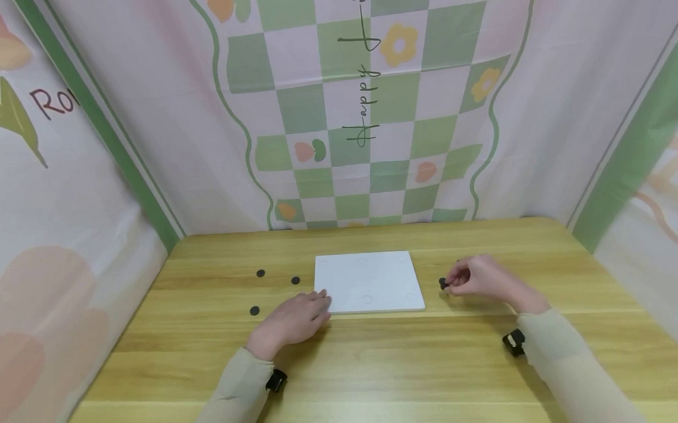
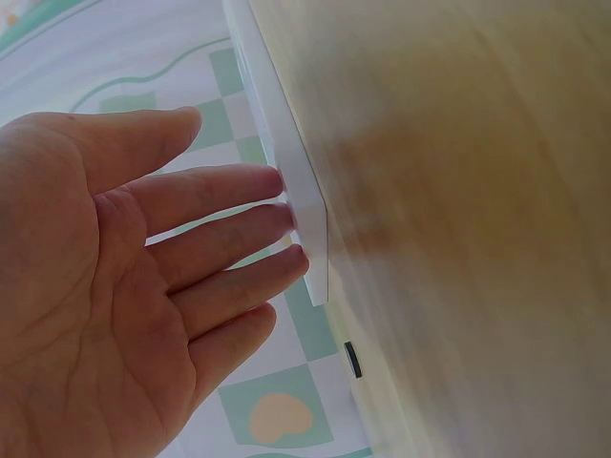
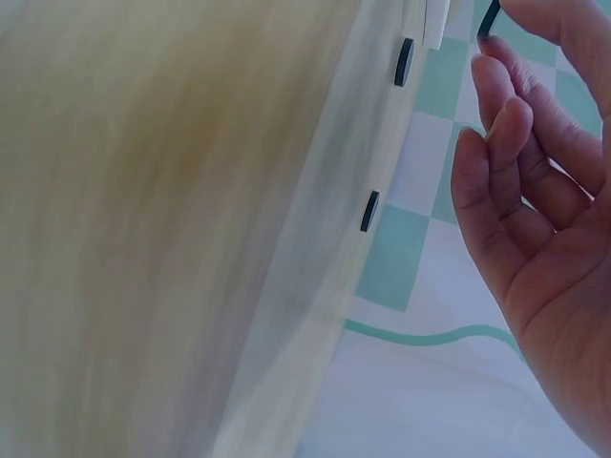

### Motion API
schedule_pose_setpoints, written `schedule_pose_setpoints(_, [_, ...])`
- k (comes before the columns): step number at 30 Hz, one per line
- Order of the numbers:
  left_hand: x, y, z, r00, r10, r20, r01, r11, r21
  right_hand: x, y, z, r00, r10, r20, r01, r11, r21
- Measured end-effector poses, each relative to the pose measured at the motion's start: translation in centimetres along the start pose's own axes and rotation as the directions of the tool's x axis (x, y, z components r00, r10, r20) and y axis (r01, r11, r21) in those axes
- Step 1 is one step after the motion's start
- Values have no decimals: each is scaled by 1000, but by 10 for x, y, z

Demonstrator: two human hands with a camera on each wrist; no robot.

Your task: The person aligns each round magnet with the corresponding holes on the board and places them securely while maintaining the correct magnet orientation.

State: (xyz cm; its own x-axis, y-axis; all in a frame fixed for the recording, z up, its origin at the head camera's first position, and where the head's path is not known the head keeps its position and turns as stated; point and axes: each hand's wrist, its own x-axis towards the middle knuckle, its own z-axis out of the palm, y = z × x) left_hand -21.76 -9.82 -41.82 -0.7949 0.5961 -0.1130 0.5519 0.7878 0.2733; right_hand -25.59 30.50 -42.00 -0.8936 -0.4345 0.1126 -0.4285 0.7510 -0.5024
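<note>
A white rectangular board point(image 1: 368, 281) with several faint circle outlines lies flat on the wooden table. At its near left corner, the fingertips of my left hand point(image 1: 294, 319) rest against it; in the left wrist view that hand point(image 2: 143, 277) has its fingers extended and its palm bare. Right of the board, my right hand point(image 1: 480, 279) pinches a small thin black disc point(image 3: 489, 19) between thumb and index finger, off the tabletop. Two more black discs, one nearer point(image 3: 405, 62) and one farther along point(image 3: 369, 212), lie on the table in the right wrist view.
Left of the board lie three black discs: a far one point(image 1: 260, 273), one closest to the board point(image 1: 295, 280) and a near one point(image 1: 255, 310). Patterned curtains point(image 1: 345, 109) hang behind the table point(image 1: 370, 376) and along both sides.
</note>
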Motion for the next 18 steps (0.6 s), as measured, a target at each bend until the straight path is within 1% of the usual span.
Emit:
schedule_pose_setpoints(12, [3, -2, 4, 1000, 4, -3, -3, 1000, 15, 7, -4, 7, 1000, -2, 7, 2, 1000, 21])
schedule_pose_setpoints(18, [3, -2, 3, 1000, 3, 3, -3, 1000, 23, 10, -8, 10, 1000, -21, 3, 20, 999, 30])
